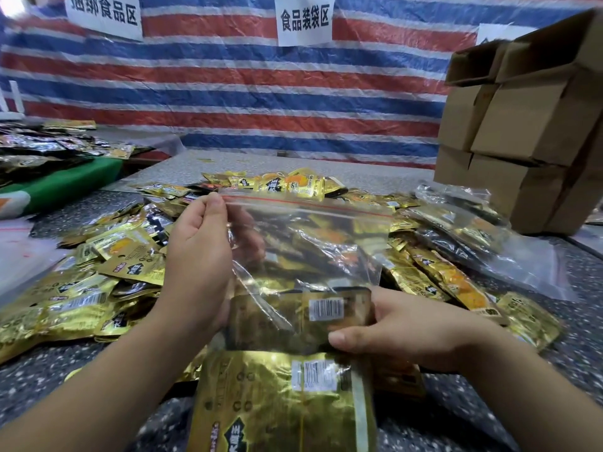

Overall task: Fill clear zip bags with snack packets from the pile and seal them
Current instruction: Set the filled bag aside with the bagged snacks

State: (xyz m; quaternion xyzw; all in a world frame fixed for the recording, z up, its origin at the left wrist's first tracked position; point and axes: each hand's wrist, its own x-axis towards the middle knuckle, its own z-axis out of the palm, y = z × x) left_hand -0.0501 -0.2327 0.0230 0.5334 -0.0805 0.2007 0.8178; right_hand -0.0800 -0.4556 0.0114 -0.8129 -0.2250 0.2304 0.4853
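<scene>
Zip bag (303,243), one, clear with a red seal strip along its top, is held up at the centre of the view above a speckled table (554,380). Two bare hands hold it. At 9 o'clock of the bag, the left hand (199,252) pinches the bag's upper left corner, fingers curled, thumb beside the red strip. At 5 o'clock, the right hand (401,324) grips the bag's lower edge together with one gold packet (303,311) showing a white barcode label; the thumb presses the front. Whether that packet is fully inside the bag cannot be told. A second gold packet (284,402) lies just below at 6 o'clock, partly under the bag.

Behind and around the bag spreads a pile of gold snack packets (98,282), too many to count, running from 8 o'clock round to 3 o'clock. The raised bag hides the middle of the pile. Stacked cardboard boxes (528,132) stand at 2 o'clock. A striped red, white and blue tarp (261,93) hangs at 12 o'clock with two readable white paper signs (305,19) on it. Another heap of packets (42,148) lies at 10 o'clock on a green surface.
</scene>
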